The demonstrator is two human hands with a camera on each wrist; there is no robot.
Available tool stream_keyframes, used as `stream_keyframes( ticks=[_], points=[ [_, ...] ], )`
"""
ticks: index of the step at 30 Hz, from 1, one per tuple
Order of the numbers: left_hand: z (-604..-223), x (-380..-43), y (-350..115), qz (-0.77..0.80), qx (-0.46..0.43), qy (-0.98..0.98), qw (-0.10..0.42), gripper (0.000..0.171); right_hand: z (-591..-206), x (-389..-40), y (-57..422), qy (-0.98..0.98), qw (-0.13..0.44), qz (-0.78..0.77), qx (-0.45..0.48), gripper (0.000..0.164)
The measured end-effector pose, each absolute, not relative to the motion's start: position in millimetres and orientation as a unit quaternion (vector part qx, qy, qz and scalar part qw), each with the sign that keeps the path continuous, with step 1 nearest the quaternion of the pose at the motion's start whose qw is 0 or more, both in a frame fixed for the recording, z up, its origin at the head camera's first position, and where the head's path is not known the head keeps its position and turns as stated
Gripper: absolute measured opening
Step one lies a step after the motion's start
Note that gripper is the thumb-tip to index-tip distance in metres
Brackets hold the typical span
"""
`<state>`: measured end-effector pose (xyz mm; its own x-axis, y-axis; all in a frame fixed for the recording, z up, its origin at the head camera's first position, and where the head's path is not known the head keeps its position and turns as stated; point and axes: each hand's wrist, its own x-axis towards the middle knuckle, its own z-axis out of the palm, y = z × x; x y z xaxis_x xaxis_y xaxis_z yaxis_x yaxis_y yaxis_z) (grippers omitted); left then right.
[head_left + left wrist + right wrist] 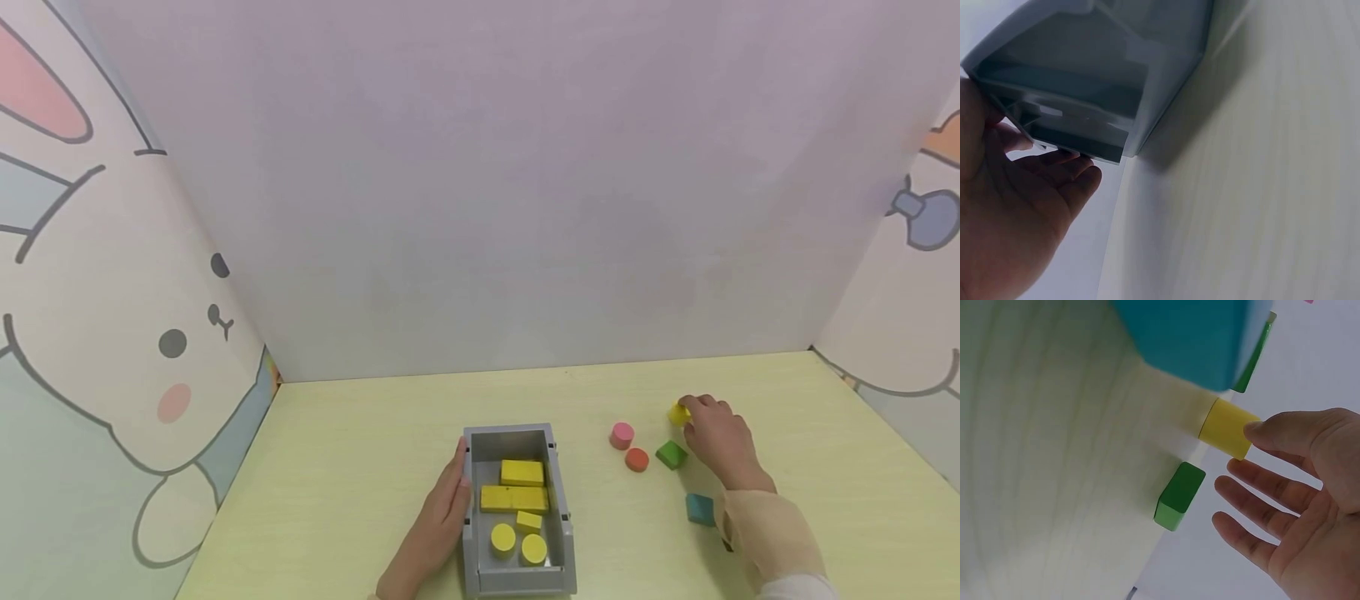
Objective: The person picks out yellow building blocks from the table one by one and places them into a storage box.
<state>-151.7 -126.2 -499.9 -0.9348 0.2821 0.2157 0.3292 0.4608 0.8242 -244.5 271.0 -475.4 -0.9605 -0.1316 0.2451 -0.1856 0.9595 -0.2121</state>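
My right hand (722, 437) pinches a yellow cylinder block (1227, 428) at the far right of the table, thumb on its end in the right wrist view. The other fingers of that hand are spread apart below it. My left hand (442, 508) lies along the left outer side of a grey bin (468, 550), its fingers fairly straight and its thumb at the rim. Inside the bin are several yellow blocks (522, 472), among them two round ones (503, 540). The left wrist view shows the fingertips right at the bin's edge.
Between bin and right hand lie a pink cylinder (622, 435), a red round block (637, 459) and a green block (671, 454). A teal block (700, 509) lies beside the right sleeve. A pale wall (540, 208) stands behind the table, with rabbit-printed panels at the sides.
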Motion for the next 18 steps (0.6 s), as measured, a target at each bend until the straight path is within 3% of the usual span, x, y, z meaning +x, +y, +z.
stream_keyframes(
  ticks=[18],
  points=[
    [-499.3,-151.0,-126.1,-0.489,-0.174,-0.854,0.018,0.05,-478.3,-252.4,270.5,-0.984,0.084,0.136,0.08,0.033]
  ],
)
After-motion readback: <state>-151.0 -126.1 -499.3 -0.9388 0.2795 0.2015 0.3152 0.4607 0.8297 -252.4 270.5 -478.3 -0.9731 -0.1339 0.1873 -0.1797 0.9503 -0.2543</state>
